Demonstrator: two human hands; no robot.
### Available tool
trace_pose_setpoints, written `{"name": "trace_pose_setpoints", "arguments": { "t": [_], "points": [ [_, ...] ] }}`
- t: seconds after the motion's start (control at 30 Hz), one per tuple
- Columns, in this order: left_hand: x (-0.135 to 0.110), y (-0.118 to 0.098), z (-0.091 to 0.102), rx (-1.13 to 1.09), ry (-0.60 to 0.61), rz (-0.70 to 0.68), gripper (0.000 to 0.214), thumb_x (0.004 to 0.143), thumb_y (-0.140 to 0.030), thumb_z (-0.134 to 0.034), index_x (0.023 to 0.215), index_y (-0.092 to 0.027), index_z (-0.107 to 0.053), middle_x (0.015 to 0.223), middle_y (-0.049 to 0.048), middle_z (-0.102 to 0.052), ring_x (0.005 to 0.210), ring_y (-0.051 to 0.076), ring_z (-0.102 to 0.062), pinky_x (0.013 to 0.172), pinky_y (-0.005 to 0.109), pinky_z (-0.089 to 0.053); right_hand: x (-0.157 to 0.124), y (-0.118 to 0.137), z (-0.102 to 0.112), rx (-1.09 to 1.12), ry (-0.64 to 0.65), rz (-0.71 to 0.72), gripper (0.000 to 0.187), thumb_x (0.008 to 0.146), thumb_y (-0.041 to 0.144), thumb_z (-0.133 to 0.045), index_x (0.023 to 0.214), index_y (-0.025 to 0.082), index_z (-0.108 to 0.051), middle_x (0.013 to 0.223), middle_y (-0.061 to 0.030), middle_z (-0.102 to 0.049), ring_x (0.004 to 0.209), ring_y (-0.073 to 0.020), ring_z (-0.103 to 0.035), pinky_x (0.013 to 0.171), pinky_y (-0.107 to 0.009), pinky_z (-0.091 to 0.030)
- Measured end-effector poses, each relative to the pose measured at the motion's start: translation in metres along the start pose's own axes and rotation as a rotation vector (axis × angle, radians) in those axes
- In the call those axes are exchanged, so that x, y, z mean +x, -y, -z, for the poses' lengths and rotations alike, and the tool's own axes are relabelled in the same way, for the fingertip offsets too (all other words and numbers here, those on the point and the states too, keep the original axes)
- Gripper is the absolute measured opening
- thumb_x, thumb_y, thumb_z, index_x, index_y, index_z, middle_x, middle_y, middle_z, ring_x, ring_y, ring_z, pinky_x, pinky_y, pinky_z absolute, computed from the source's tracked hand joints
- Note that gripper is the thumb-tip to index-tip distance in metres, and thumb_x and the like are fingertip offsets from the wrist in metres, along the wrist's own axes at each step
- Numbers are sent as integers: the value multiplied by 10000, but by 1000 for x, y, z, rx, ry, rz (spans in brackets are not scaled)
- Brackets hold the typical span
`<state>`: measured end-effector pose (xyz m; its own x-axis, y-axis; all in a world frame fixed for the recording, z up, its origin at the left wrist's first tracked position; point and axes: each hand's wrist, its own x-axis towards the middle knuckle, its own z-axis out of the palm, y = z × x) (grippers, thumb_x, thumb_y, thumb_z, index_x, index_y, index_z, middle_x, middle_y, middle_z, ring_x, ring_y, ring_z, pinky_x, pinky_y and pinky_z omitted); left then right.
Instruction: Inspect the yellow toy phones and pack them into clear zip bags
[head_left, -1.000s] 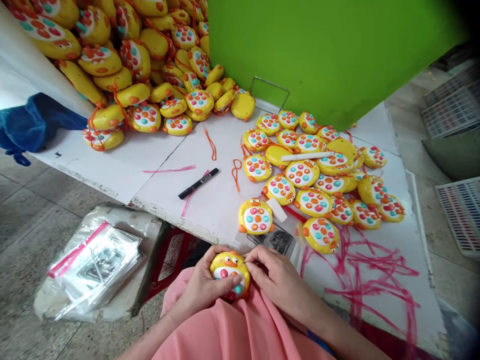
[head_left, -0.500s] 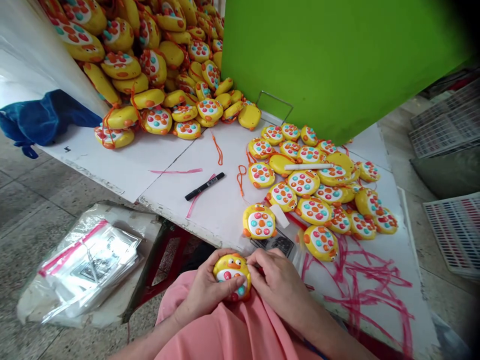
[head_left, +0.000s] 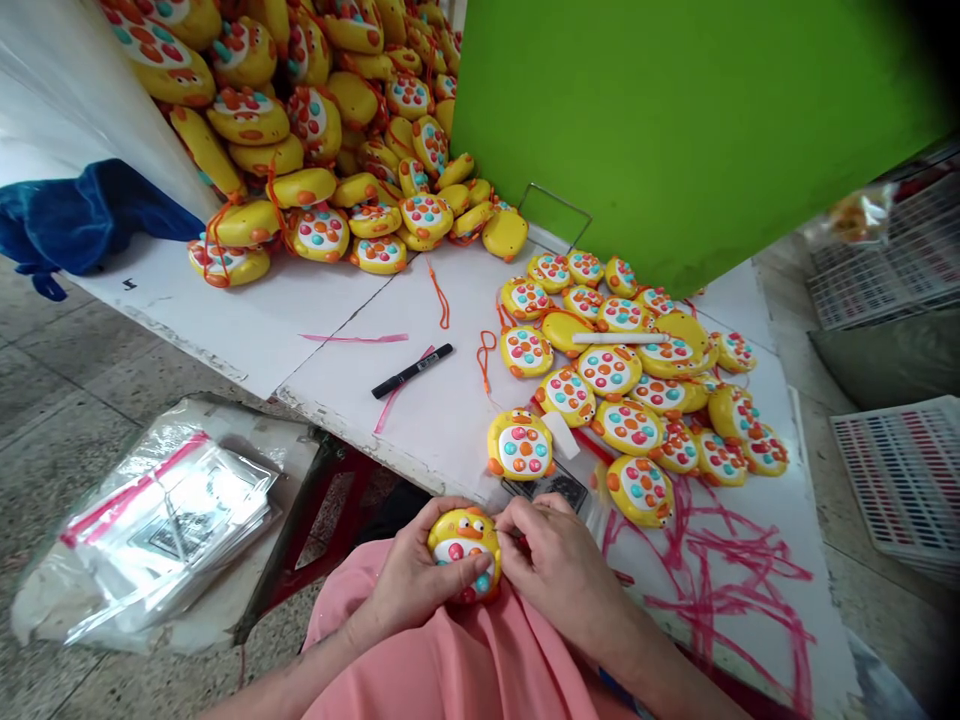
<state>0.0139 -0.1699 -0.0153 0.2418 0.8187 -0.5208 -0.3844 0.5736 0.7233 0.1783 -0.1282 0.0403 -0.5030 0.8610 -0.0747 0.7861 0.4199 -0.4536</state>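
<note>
In my lap, my left hand (head_left: 429, 565) is wrapped round a yellow duck-shaped toy (head_left: 456, 548), its thumb across the white front with coloured buttons. The toy's eyes and orange beak face up. My right hand (head_left: 553, 552) is closed in a pinch at the toy's right edge, beside the eyes; whatever its fingertips hold is too small to make out. Just beyond the hands, another duck toy (head_left: 520, 446) lies face up on the table (head_left: 352, 420), next to a small white piece (head_left: 564, 436). Many similar toys spread to the right, with a white stick (head_left: 619, 338) across them.
A large heap of duck toys (head_left: 315, 130) stands back left, beside a green panel (head_left: 637, 120). A black marker (head_left: 412, 370), orange cord loops (head_left: 486, 362) and pink ribbon strips (head_left: 720, 560) lie on the table. Plastic bags (head_left: 172, 540) rest on a stool at left. White crates (head_left: 900, 480) stand right.
The view has shifted slightly. A clear bag with something orange-yellow now shows at the far right, above the crates. Both hands keep nearly the same hold on the toy.
</note>
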Motion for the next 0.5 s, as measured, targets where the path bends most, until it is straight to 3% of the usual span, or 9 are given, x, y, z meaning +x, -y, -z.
{"name": "trace_pose_setpoints", "arguments": {
  "t": [0.5],
  "points": [
    [2,6,2,38,10,-17,527,628,-356,-822,1038,-190,-535,897,29,-673,748,162,-647,684,256,-539,2,1,3,-14,5,3,188,738,23,-510,723,210,-492,641,24,-621,622,-156,-563,685,-298,-407]
  ]
}}
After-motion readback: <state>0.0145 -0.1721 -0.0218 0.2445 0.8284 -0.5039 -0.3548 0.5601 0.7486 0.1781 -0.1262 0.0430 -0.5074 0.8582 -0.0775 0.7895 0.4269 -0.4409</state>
